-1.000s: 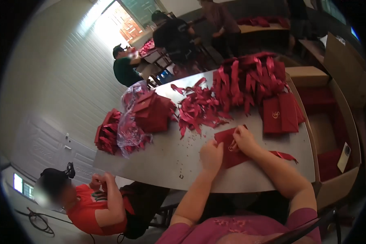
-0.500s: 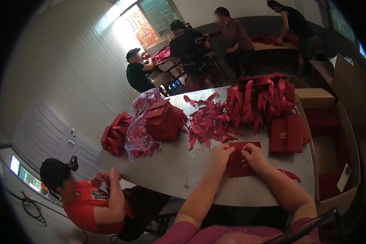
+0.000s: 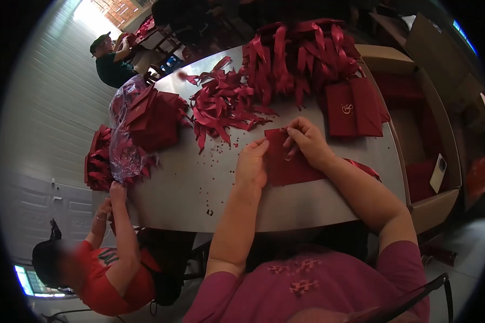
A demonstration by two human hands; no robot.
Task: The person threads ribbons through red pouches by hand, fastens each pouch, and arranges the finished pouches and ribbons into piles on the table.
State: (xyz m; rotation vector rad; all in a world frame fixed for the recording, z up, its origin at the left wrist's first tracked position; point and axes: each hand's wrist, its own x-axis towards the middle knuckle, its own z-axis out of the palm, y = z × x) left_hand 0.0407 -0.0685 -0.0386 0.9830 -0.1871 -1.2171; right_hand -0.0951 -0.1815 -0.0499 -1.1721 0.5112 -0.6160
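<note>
A dark red paper bag (image 3: 299, 173) lies flat on the table in front of me, a gold mark partly showing beneath my right fingers. My left hand (image 3: 251, 161) grips the bag's left edge near its upper corner, thumb along the top. At the upper edge, my right hand (image 3: 307, 141) is closed in a pinch with the other fingers curled; whatever sits between its fingertips is too small to make out. A red ribbon (image 3: 365, 169) pokes out beyond my right forearm.
Loose red ribbons (image 3: 223, 102) are heaped ahead, beside ribboned bags (image 3: 302, 59). Finished-looking bags (image 3: 355, 110) lie right, near an open carton (image 3: 423, 97). Small bits (image 3: 210, 212) are scattered on the table (image 3: 172, 207). A co-worker in red (image 3: 118, 280) handles a plastic-wrapped bundle (image 3: 126, 145).
The view has tilted down and shifted right. My right hand has moved to the bag's upper edge, while my left stays at its left side. The co-worker's hands have reached toward the plastic-wrapped bundle.
</note>
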